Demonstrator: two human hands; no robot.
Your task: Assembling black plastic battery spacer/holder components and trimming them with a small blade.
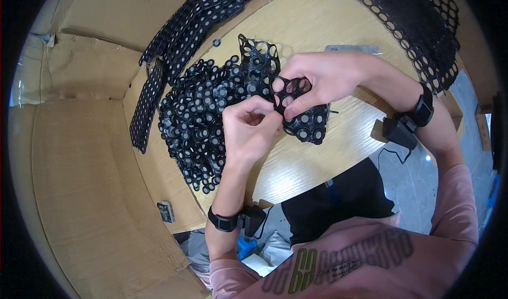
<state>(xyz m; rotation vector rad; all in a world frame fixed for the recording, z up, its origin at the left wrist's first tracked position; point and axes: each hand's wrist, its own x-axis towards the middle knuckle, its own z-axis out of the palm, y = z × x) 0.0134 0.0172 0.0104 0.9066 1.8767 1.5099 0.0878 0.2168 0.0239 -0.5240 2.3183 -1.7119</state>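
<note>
My right hand point(330, 82) grips a black perforated rubber sheet point(312, 120), its thumb pressed on the front. Open holes show in the sheet's upper part, while grey-centred discs fill its lower part. Against the sheet's left edge, my left hand point(248, 127) is closed in a pinch; what its fingertips hold is hidden. Left of the hands lies a large heap of loose black discs point(193, 119) with grey centres. Another piece of holed black sheet point(259, 56) rests at the top of the heap, just left of my right hand.
Stacked black sheets with filled discs point(193, 26) lie along the far left table edge. Emptied black sheets point(418, 32) are piled at the far right. A flat clear packet point(352, 49) lies beyond my right hand. Cardboard walls point(84, 156) border the wooden table point(301, 175) on the left.
</note>
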